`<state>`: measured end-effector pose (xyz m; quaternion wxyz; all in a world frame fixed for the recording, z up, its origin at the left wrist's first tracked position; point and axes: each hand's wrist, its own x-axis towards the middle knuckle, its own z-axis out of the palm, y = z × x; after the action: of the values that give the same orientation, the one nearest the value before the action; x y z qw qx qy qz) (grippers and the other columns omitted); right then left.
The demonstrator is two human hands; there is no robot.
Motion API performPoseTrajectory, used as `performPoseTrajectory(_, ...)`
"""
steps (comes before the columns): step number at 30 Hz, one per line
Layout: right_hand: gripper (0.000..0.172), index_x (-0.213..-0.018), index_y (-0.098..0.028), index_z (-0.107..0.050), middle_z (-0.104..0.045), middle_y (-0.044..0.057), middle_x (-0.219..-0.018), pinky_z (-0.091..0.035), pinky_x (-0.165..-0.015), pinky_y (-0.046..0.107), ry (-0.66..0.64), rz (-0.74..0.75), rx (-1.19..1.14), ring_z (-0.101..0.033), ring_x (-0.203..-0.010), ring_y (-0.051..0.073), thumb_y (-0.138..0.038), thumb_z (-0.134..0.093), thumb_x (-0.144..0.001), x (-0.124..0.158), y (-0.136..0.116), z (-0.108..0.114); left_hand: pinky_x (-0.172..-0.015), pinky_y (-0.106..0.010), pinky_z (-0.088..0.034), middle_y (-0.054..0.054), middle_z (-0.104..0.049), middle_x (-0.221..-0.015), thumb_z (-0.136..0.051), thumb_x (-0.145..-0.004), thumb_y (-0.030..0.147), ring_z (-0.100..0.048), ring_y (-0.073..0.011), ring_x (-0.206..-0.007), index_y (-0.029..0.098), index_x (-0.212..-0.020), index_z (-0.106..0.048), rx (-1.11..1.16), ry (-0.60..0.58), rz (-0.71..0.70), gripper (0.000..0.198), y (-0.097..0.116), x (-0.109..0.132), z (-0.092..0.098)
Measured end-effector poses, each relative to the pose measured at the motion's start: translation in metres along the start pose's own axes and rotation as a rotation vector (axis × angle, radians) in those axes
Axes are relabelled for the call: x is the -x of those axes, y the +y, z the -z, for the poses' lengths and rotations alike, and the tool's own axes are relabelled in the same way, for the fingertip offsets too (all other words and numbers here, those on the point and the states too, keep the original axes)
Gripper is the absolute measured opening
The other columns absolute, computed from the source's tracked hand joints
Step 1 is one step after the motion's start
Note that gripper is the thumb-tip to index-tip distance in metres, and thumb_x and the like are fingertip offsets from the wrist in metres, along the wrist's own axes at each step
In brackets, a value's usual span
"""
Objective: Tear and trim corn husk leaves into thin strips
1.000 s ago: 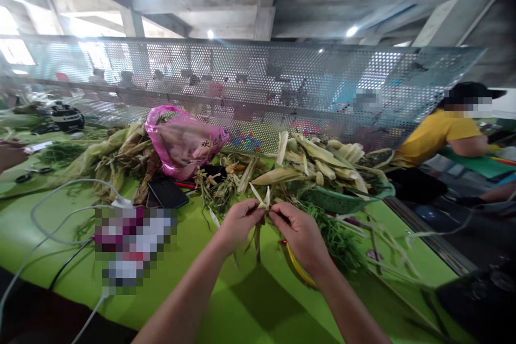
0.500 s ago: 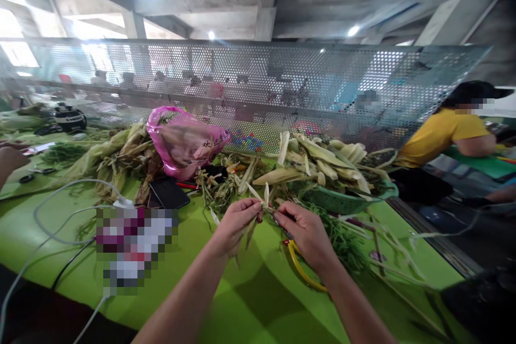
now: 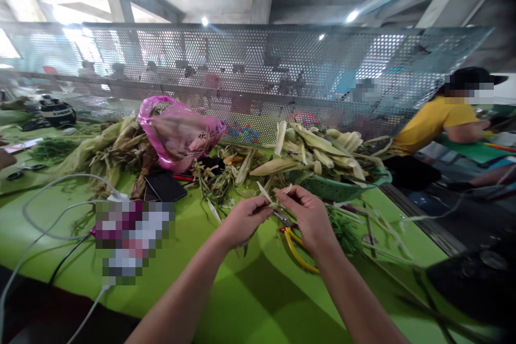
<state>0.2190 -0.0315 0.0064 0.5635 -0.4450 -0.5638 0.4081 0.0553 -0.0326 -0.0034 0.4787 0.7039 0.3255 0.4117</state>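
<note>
Above the green table, my left hand (image 3: 246,219) pinches a small folded piece of corn husk (image 3: 264,192), its pale strips sticking up from the fingers. My right hand (image 3: 309,216) is closed at the same piece, thumb and forefinger on a pale husk strip. Below and between the hands lie scissors with yellow handles (image 3: 296,255), partly covered by my right hand and wrist. Green sprigs (image 3: 344,231) lie just right of that hand. The inner side of the fingers is hidden.
A green basket (image 3: 342,189) heaped with husks (image 3: 322,153) stands ahead right. Left are a pink plastic bag (image 3: 181,131), a phone (image 3: 165,187), a husk pile (image 3: 116,153) and a corded power strip (image 3: 121,228). A person in yellow (image 3: 427,123) sits beyond the table's right edge.
My right hand has turned and moved up onto a husk strip, which now bends toward it. My left hand has shifted slightly right. The whole view has moved a little.
</note>
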Motion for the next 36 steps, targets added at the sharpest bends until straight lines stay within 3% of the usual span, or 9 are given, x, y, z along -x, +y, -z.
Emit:
performPoseTrajectory(5,0.021,-0.071,-0.02,-0.064,-0.059,-0.001,-0.07,-0.04,-0.065,0.027,0.039,-0.001,-0.049,-0.051,-0.067,0.014,-0.038,-0.075,-0.072,-0.001,0.0,0.0,-0.067,-0.022,-0.035,0.002,-0.048,-0.071,-0.05,-0.086,0.033,-0.043,-0.0115,-0.07,0.015,-0.077,-0.057,-0.033,-0.012,-0.013,0.021,-0.003,0.0,0.003)
performPoseTrajectory(9,0.03,-0.091,-0.019,-0.07,-0.067,0.004,-0.087,-0.043,-0.074,0.029,-0.106,-0.099,-0.071,-0.057,-0.077,0.017,-0.043,-0.074,-0.073,0.0,-0.007,0.003,-0.078,-0.024,-0.041,-0.003,-0.062,-0.086,-0.049,-0.087,0.032,-0.053,-0.0147,-0.081,0.014,-0.089,-0.064,-0.039,-0.011,-0.022,0.023,-0.007,-0.002,0.002)
performPoseTrajectory(12,0.031,-0.088,-0.018,-0.071,-0.067,0.004,-0.085,-0.043,-0.076,0.03,-0.17,-0.107,-0.017,-0.057,-0.079,0.018,-0.043,-0.075,-0.07,0.001,-0.007,0.002,-0.084,-0.027,-0.042,-0.004,-0.066,-0.093,-0.048,-0.088,0.032,-0.057,-0.0168,-0.087,0.015,-0.098,-0.066,-0.093,-0.03,-0.035,0.026,-0.009,-0.003,0.001)
performPoseTrajectory(17,0.025,-0.073,-0.019,-0.066,-0.057,-0.002,-0.067,-0.04,-0.064,0.027,-0.075,-0.043,0.022,-0.049,-0.065,0.014,-0.039,-0.078,-0.066,0.002,-0.006,-0.002,-0.079,-0.027,-0.044,-0.003,-0.066,-0.086,-0.046,-0.088,0.032,-0.057,-0.0167,-0.081,0.016,-0.094,-0.068,-0.183,-0.045,-0.041,0.027,-0.012,-0.002,-0.003)
performPoseTrajectory(24,0.027,-0.068,-0.02,-0.061,-0.052,-0.003,-0.06,-0.035,-0.054,0.026,0.034,-0.093,-0.028,-0.043,-0.056,0.012,-0.043,-0.076,-0.066,0.004,-0.006,-0.006,-0.073,-0.025,-0.041,-0.001,-0.062,-0.078,-0.048,-0.086,0.026,-0.054,-0.0155,-0.076,0.017,-0.085,-0.067,-0.142,-0.071,-0.055,0.021,-0.008,0.0,-0.006)
performPoseTrajectory(27,0.028,-0.077,-0.02,-0.065,-0.058,-0.001,-0.068,-0.04,-0.059,0.026,0.042,-0.095,-0.087,-0.049,-0.061,0.013,-0.042,-0.077,-0.067,0.002,-0.004,-0.006,-0.068,-0.024,-0.038,0.0,-0.055,-0.07,-0.05,-0.086,0.028,-0.05,-0.0144,-0.071,0.017,-0.076,-0.064,-0.161,0.01,-0.033,0.021,-0.006,-0.001,-0.006)
performPoseTrajectory(30,0.034,-0.096,-0.02,-0.065,-0.064,0.002,-0.083,-0.045,-0.07,0.029,-0.027,-0.119,-0.142,-0.057,-0.073,0.015,-0.042,-0.074,-0.072,0.0,-0.003,-0.004,-0.069,-0.024,-0.038,-0.001,-0.053,-0.073,-0.052,-0.086,0.032,-0.05,-0.015,-0.073,0.017,-0.074,-0.064,-0.187,0.181,-0.027,0.023,-0.007,-0.003,-0.003)
performPoseTrajectory(32,0.033,-0.095,-0.019,-0.065,-0.065,0.003,-0.087,-0.046,-0.075,0.03,-0.07,-0.129,-0.094,-0.058,-0.079,0.017,-0.041,-0.075,-0.072,0.0,-0.002,-0.004,-0.072,-0.025,-0.038,-0.002,-0.054,-0.076,-0.054,-0.085,0.032,-0.051,-0.0158,-0.077,0.017,-0.074,-0.064,-0.197,0.258,-0.044,0.022,-0.01,-0.005,-0.002)
performPoseTrajectory(36,0.031,-0.088,-0.019,-0.067,-0.067,0.003,-0.084,-0.046,-0.075,0.03,-0.078,-0.081,0.036,-0.059,-0.079,0.017,-0.039,-0.078,-0.069,0.0,0.0,-0.003,-0.067,-0.024,-0.038,-0.001,-0.056,-0.073,-0.06,-0.081,0.03,-0.049,-0.0129,-0.07,0.015,-0.079,-0.063,-0.025,0.247,-0.017,0.015,-0.014,-0.006,-0.002)
